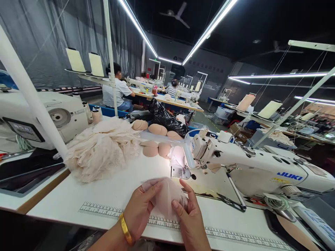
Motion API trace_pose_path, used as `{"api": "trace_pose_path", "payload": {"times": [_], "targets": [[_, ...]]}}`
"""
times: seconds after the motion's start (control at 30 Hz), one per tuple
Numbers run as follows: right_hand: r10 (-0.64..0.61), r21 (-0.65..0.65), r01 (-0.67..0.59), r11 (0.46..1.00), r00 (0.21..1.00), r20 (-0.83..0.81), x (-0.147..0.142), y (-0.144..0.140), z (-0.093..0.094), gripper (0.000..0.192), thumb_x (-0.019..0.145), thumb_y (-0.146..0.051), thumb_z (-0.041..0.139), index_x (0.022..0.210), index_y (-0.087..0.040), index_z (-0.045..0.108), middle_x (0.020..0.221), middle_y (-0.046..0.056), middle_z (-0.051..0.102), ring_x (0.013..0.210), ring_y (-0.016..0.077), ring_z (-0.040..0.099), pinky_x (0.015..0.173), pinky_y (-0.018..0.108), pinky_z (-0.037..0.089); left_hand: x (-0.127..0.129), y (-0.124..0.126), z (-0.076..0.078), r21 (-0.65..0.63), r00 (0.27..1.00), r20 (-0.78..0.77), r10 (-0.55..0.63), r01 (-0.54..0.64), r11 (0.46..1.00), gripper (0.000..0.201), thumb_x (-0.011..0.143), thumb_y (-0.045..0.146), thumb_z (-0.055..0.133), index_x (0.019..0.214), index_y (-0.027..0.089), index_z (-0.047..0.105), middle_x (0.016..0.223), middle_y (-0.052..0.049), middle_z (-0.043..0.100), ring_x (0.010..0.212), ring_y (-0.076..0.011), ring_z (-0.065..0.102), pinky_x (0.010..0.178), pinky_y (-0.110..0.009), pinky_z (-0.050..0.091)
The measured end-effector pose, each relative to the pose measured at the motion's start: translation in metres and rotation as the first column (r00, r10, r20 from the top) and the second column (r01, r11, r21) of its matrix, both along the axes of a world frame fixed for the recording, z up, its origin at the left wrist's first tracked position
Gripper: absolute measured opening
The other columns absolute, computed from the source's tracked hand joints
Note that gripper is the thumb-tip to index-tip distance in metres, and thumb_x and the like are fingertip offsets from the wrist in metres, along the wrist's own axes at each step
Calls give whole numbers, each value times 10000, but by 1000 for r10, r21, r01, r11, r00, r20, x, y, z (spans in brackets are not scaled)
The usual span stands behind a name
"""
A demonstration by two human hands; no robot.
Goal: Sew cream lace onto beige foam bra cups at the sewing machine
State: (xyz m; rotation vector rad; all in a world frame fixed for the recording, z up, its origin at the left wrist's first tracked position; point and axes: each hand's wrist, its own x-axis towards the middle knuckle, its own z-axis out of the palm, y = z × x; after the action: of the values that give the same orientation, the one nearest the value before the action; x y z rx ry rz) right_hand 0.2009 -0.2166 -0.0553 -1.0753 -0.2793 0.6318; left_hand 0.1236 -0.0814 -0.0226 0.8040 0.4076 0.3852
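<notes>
A thin, pale pink piece of sheer fabric (pixel 166 197) sits between both hands, lifted just above the near edge of the white table (pixel 104 195), in front of the sewing machine's needle plate. The left hand (pixel 138 211), with a gold bangle at the wrist, pinches the piece's left edge between thumb and fingers (pixel 154 190); the right hand (pixel 191 218) closes on its right side, thumb laid over the cloth. Both grips are closed on the fabric, which bulges into a soft cup shape between them.

Judging by how things lie, the piece is not yet under the presser foot (pixel 183 170): the lit needle area is bare, so stitching on this piece seems yet to begin. Beyond it, several moulded foam cups (pixel 154 148) lie on the table, and a heap of cream lace (pixel 102 150) sits to the left, apparently waiting to be worked. The JUKI sewing machine (pixel 256 167) stretches to the right. A printed ruler strip (pixel 104 210) runs along the table's near edge under the hands. Other people sit at machines far behind.
</notes>
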Motion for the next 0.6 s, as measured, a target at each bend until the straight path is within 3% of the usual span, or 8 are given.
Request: {"api": "trace_pose_path", "payload": {"times": [0.4,0.6], "targets": [[-104,8,104,995,994,-16,3,-1,-2,925,728,-485,966,1479,-249,480,1211,98,770,1038,273,736,934,392,583,8,-7,10,-20,998,-53,31,-32,999,540,608,523,1001,990,173,850,1015,-111,815,1023,-291,716,846,-305,575],[-171,20,171,985,985,-17,1,0,-2,890,713,-469,973,1440,-250,508,1234,108,763,1050,285,749,935,411,601,9,-11,14,-102,999,-41,11,-15,995,528,577,504,1012,933,164,822,1018,-102,800,1025,-287,711,793,-285,566]]}}
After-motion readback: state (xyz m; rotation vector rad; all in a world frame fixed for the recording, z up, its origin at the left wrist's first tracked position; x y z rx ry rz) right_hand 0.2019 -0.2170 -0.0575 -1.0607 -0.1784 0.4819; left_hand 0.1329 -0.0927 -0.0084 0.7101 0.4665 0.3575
